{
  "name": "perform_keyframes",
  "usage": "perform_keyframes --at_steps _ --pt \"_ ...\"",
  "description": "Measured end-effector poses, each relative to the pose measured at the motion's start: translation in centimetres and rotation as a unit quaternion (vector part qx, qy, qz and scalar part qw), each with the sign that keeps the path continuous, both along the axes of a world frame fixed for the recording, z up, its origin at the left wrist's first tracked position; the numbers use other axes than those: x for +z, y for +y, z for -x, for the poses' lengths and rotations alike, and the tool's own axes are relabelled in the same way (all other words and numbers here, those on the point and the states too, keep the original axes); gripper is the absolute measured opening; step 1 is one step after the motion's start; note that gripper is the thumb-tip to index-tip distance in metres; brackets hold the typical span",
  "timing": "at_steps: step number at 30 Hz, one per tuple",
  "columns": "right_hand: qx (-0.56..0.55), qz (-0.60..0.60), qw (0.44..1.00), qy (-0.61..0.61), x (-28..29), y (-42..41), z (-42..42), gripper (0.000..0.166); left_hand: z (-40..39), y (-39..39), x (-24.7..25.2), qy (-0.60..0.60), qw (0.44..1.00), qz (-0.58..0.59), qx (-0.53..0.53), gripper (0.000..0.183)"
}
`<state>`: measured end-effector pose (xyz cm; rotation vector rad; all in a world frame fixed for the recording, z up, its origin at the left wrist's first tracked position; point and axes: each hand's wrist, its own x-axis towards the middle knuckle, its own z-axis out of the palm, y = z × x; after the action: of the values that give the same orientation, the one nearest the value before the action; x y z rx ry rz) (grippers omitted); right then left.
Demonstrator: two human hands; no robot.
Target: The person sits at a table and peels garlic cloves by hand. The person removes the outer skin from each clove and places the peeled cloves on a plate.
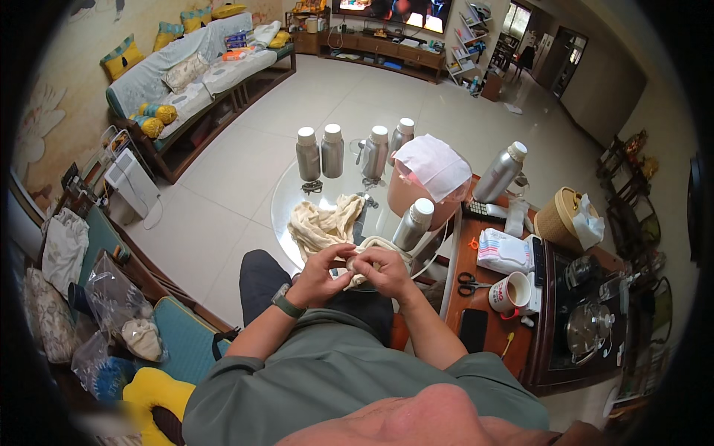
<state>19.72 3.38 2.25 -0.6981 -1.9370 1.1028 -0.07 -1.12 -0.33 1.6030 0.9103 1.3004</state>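
Note:
My left hand (321,276) and my right hand (389,272) meet in front of my lap. Their fingertips pinch a small pale item (350,263), mostly covered by the fingers. Just beyond them, a crumpled cream cloth (321,223) lies on the round glass table (283,192). More pale fabric (379,243) sits behind my right hand, near a silver metal bottle (414,227) with a white cap. A pinkish bucket (400,192) stands behind that bottle, its top covered by a white sheet (435,167).
Several capped metal bottles (333,153) stand along the glass table's far side, with dark coiled cords (312,187) nearby. To the right, a wooden table holds scissors (474,285), a mug (509,294), a phone (473,330), a wipes pack (503,250) and another metal bottle (498,174).

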Motion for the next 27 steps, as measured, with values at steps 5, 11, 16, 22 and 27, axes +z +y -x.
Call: perform_keyframes --at_steps 5,11,16,22,27 --pt "-0.126 0.112 0.985 0.026 -1.9 0.9 0.4 0.016 -0.7 -0.7 0.9 -0.044 0.998 0.042 -0.022 0.058" --pt "-0.041 0.024 0.994 -0.098 -2.4 0.7 0.7 0.017 -0.8 0.0 -0.4 -0.195 0.979 0.039 0.054 0.06" --pt "0.057 0.035 0.996 -0.062 0.1 -0.1 0.1 0.016 -0.1 0.1 0.0 -0.047 0.994 0.007 0.103 0.055" --pt "-0.083 -0.005 0.996 0.022 -1.4 1.0 0.1 0.015 -0.9 -0.6 1.1 -0.009 1.0 0.016 -0.021 0.052" --pt "-0.077 0.17 0.982 -0.004 -3.3 1.3 0.1 0.017 -1.0 -0.4 -0.1 -0.111 0.992 0.052 -0.003 0.053"
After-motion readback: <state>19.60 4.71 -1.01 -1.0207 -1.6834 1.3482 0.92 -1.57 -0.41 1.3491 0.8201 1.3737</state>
